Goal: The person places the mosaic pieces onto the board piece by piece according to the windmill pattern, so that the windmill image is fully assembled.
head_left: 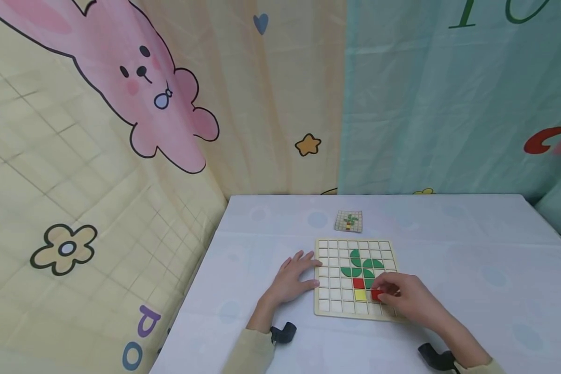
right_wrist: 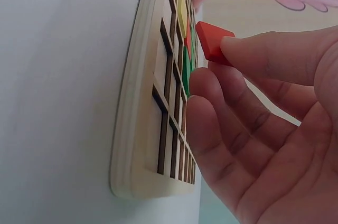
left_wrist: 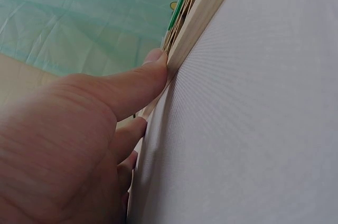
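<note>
A wooden grid board (head_left: 328, 306) lies on the table, with green quarter-round tiles (head_left: 355, 272), a red square tile (head_left: 358, 283) and a yellow square tile (head_left: 360, 295) set in its cells. My right hand (head_left: 409, 296) pinches another red square tile (right_wrist: 211, 39) between thumb and fingers, just over the board's lower right part. Its other fingertips come close to the grid in the right wrist view. At the board's left edge, my left hand (head_left: 291, 279) rests with fingers spread; its thumb (left_wrist: 134, 86) touches the wooden side.
Behind the board lies a small pattern card (head_left: 348, 221) showing a similar green, red and yellow figure. A white cloth (head_left: 234, 291) covers the table. Printed curtains (head_left: 280, 104) hang beyond its back edge. Each wrist wears a black device (head_left: 284, 332).
</note>
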Motion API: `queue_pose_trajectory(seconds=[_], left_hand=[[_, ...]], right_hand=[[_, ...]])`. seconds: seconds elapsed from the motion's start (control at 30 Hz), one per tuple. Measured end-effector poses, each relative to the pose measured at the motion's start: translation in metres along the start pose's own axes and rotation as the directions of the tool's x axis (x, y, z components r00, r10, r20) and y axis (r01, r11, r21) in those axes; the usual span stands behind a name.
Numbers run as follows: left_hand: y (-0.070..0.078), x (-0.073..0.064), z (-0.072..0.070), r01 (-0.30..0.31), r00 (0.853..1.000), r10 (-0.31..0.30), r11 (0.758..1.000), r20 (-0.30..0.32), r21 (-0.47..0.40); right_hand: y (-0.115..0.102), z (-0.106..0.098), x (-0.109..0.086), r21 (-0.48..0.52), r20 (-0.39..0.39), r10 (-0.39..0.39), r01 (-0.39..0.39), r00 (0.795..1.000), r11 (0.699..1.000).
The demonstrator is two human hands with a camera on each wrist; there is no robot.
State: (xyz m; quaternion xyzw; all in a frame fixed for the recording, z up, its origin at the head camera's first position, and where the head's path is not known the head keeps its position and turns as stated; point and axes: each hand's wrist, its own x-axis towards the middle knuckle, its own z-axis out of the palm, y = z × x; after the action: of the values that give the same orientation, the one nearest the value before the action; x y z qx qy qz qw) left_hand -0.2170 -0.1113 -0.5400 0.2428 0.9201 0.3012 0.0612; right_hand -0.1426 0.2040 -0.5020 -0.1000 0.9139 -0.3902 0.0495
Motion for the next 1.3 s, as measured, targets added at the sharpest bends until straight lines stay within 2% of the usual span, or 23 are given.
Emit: queue_pose_trajectory(seconds=[0.23, 0.57, 0.8, 1.03, 1.3], left_hand=[[0.001, 0.000, 0.000, 0.001, 1.000, -0.001, 1.000, 0.001, -0.002], [0.000, 0.000, 0.000, -0.005, 1.000, 0.005, 1.000, 0.003, -0.002], [0.000, 0.000, -0.001, -0.015, 1.000, 0.015, 1.000, 0.002, -0.006], [0.000, 0.000, 0.000, -0.009, 1.000, 0.009, 1.000, -0.002, -0.004], [0.002, 0.000, -0.002, -0.014, 1.000, 0.014, 1.000, -0.002, -0.012]], right_hand=[[-0.001, 0.006, 0.002, -0.004, 0.016, -0.038, 0.038, 0.999, 0.999], [-0.002, 0.017, 0.002, 0.040, 0.063, -0.093, 0.090, 0.994, 0.995], [-0.006, 0.023, 0.001, 0.030, 0.070, -0.085, 0.083, 0.994, 0.996], [-0.010, 0.030, 0.002, 0.005, 0.066, -0.041, 0.041, 0.997, 0.999], [-0.012, 0.032, 0.001, -0.031, 0.042, -0.049, 0.050, 0.998, 0.998]])
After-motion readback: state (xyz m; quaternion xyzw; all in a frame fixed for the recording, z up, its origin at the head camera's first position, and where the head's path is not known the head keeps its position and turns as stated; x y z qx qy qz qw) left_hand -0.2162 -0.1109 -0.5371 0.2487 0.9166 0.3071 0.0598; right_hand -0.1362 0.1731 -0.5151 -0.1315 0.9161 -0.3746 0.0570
